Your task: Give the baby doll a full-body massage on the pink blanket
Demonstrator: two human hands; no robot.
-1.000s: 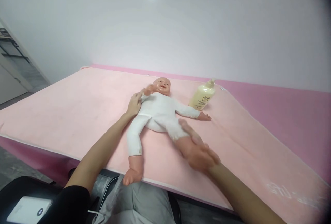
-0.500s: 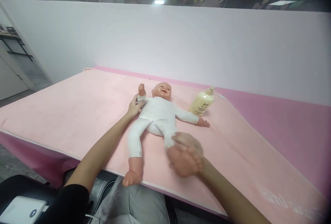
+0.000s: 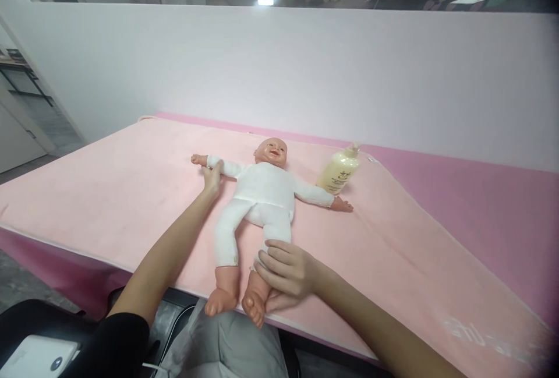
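Observation:
A baby doll (image 3: 266, 183) with a white cloth body lies on its back on a pink towel (image 3: 131, 191), its feet toward me at the table's front edge. My left hand (image 3: 212, 177) is closed around the doll's forearm at the left, which is stretched out sideways. Around the lower leg on the right, just above the foot, my right hand (image 3: 288, 270) is wrapped. Both doll legs lie down nearly side by side. Beside the doll's arm on the right leans a pale yellow pump bottle (image 3: 339, 171), tilted to the right.
A darker pink cover (image 3: 471, 209) shows beyond the towel. Behind the table rises a white wall (image 3: 279, 69) with glass above it. A white power bank (image 3: 41, 356) with a cable lies at the lower left, near my sleeve.
The doll's left-side arm went from raised to stretched out leftward, my left hand moving with it. The right-side leg, lifted and blurred before, came down and inward with my right hand.

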